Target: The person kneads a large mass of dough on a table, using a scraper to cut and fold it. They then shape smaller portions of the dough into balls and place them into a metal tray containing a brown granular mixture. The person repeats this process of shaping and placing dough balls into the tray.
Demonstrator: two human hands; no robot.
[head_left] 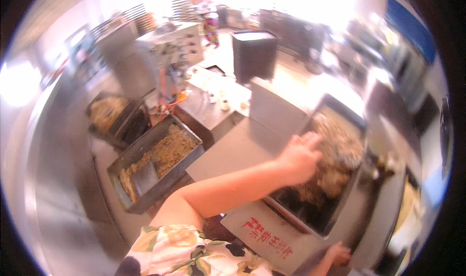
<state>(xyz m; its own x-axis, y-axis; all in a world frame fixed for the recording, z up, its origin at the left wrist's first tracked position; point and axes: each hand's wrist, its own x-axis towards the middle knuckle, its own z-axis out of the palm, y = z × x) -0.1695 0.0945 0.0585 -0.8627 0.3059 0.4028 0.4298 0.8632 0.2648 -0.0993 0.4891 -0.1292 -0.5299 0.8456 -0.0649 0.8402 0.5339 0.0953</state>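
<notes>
My left arm reaches across to the right. My left hand (300, 160) is over the near left part of a deep dark tray (340, 217), its fingers stretched out and apart, with nothing visible in them. Brownish, lumpy food mass (335, 154) fills much of that tray; I cannot make out its kind. The tray's near end shows bare dark bottom. At the lower right, my right hand (338, 254) is by the near right side of the metal machine, below the tray. Its fingers are blurred and partly hidden, so what they do is unclear.
A second metal tray (196, 152) at left holds crumbly brown filling and a flat scoop-like piece (145, 176). Behind it is a bin of similar food (108, 112). A control box (174, 45), a dark square bin (255, 53) and a distant person (208, 21) are farther back.
</notes>
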